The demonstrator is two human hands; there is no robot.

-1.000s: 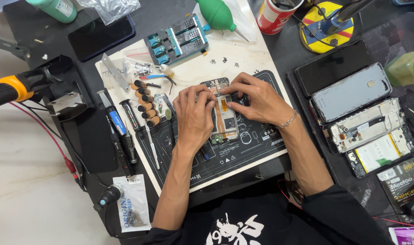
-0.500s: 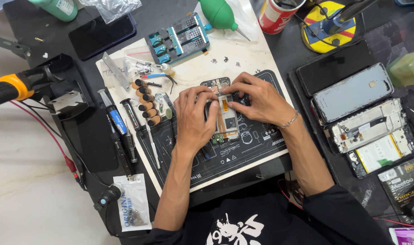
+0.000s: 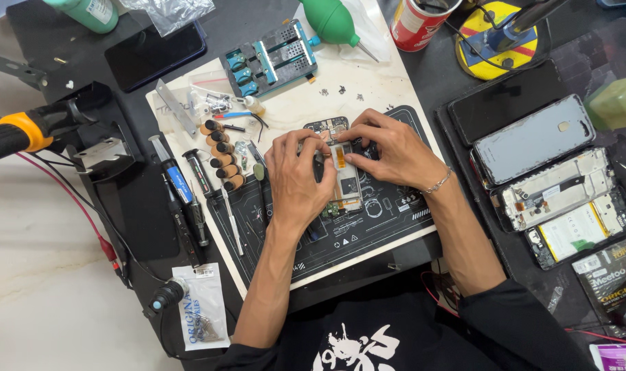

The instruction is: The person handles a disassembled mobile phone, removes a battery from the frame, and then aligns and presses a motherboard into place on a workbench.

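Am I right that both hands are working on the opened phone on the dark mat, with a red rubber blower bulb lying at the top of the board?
Not quite: the head view shows the blower bulb is green, not red. Both the left hand and right hand do rest on the opened phone on the dark mat.

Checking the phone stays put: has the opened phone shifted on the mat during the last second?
No. The opened phone lies at the same spot on the black repair mat, under both hands.

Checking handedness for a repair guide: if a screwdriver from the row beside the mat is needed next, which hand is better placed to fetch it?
Probably the left hand: the screwdrivers lie on its side of the opened phone, while the right hand would have to cross over.
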